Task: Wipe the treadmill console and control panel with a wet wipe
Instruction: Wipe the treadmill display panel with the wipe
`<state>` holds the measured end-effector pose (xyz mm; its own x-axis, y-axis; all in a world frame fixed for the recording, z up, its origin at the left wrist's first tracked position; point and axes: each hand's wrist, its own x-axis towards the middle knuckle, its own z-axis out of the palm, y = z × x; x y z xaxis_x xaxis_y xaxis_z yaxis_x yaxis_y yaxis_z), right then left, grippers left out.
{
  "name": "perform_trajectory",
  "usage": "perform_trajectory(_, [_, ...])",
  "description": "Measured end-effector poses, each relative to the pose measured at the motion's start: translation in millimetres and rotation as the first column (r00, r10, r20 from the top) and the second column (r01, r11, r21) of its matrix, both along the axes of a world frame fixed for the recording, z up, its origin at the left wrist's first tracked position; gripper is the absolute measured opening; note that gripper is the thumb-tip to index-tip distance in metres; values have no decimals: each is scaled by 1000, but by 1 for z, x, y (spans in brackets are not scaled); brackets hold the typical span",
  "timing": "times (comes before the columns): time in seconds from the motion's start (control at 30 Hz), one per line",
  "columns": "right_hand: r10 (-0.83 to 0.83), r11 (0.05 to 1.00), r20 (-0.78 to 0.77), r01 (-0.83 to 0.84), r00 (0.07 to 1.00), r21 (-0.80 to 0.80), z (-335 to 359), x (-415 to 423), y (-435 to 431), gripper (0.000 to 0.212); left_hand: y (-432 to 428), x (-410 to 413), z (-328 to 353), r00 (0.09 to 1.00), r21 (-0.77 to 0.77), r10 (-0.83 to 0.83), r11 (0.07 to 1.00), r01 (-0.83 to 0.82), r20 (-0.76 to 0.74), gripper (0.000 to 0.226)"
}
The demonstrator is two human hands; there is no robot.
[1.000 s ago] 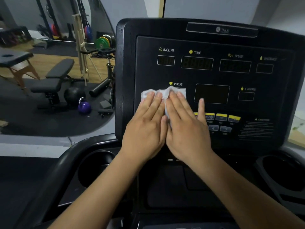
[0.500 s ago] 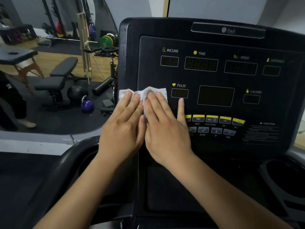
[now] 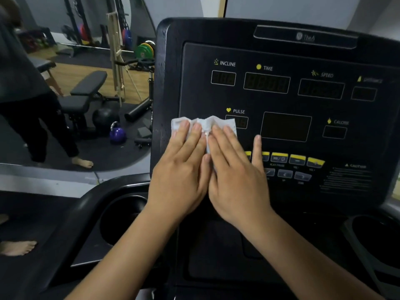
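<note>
My left forearm [image 3: 129, 252] and right forearm [image 3: 313, 256] bare, rising from bottom of view, converging at centre. Left hand [image 3: 181, 169] flat, palm down, fingers straight, close together. Right hand [image 3: 236, 176] flat beside it, touching along thumb edges. Right little finger [image 3: 257, 148] splayed apart to right.

Console [image 3: 166, 83]: black plastic, matt, finely grained rim.
Panel [image 3: 199, 94]: smooth, semi-matt black face.
Wipe [image 3: 207, 123]: white, thin fibrous cloth, crumpled.
Kettlebell [image 3: 118, 134], far left: purple, glossy.
Bench [image 3: 88, 82]: matt black padding.
Floor [image 3: 65, 74], far left: pale wood, satin.
</note>
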<state>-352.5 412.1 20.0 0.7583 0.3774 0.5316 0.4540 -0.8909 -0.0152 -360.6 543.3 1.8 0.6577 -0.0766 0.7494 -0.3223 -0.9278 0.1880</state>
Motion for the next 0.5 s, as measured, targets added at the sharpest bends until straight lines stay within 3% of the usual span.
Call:
perform_trajectory(0.17, [59,998,5,-59,998,-17,-15,-9,-19,52,-8,-8,-15,1000,-4,-19,1000,19,-5,44])
perform_trajectory(0.33, [27,1000,40,-28,999,2,12,13,-28,50,-22,12,7,1000,-36,-25,999,24,-17,46])
perform_trajectory(0.5, [21,1000,22,-21,1000,-9,-9,-3,-45,53,-36,0,-9,998,-10,-51,999,50,-47,47])
